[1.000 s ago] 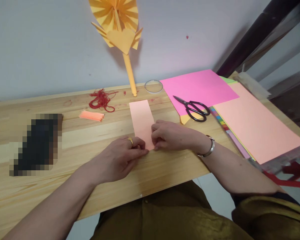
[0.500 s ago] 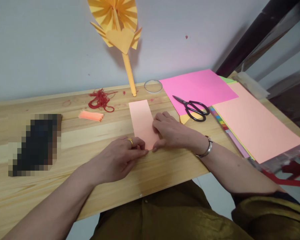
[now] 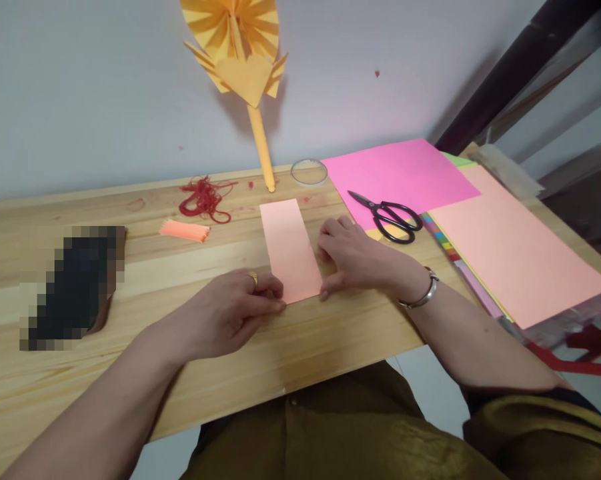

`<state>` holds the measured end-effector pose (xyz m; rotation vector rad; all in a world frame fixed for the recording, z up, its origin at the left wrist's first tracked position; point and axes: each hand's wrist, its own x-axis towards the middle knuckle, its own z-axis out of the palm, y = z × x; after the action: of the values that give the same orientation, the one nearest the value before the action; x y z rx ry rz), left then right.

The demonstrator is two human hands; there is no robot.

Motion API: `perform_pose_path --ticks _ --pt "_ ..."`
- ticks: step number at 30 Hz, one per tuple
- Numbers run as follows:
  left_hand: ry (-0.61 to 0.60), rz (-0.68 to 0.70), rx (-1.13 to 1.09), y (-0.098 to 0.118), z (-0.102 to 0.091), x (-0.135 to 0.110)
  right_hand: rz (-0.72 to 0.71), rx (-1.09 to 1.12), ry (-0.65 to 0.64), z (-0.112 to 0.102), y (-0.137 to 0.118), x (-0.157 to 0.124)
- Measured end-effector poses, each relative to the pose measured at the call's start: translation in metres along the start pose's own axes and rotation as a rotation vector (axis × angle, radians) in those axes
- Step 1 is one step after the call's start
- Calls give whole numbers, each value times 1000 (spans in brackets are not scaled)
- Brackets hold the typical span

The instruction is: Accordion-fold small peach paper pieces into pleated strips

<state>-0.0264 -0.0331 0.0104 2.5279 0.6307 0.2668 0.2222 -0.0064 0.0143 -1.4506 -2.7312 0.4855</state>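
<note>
A peach-pink strip of paper (image 3: 290,247) lies flat on the wooden table in front of me, its short near edge towards my body. At its near left corner, my left hand (image 3: 237,310) pinches the edge between thumb and curled fingers. The near right corner is under the thumb of my right hand (image 3: 353,260), whose other fingers curl beside the strip's long right edge. Left of the strip rest a small pleated orange paper piece (image 3: 185,231) and a tangle of red thread (image 3: 203,199).
Black-handled scissors (image 3: 393,217) lie on a bright pink sheet (image 3: 405,177) at the right. Beyond them is a stack of peach paper (image 3: 515,247). A yellow folded-paper flower (image 3: 247,73) leans on the wall near a clear ring (image 3: 309,172). A blurred-out dark object (image 3: 75,287) lies left.
My hands have moved apart along the strip's near edge, left hand to the left corner, right hand to the right. More of the strip shows between them.
</note>
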Motion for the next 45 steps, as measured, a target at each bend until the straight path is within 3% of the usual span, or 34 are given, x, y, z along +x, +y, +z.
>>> perform_pose_path --ticks 8,15,28,33,39,42,45 --pt "219 35 111 -2 4 2 -5 3 15 1 1 1" --pt "2 61 305 5 17 9 -5 -14 -4 0 0 1" --pt "7 92 295 0 10 5 -6 11 1 -4 9 -2" --pt "82 75 265 -3 17 3 -22 202 125 -10 18 0" --pt "135 6 322 -1 20 4 37 352 281 -11 -1 3" --pt "141 -55 338 2 21 4 23 396 264 -11 -9 3" --pt "122 -100 380 4 22 4 -1 449 108 -11 -11 1"
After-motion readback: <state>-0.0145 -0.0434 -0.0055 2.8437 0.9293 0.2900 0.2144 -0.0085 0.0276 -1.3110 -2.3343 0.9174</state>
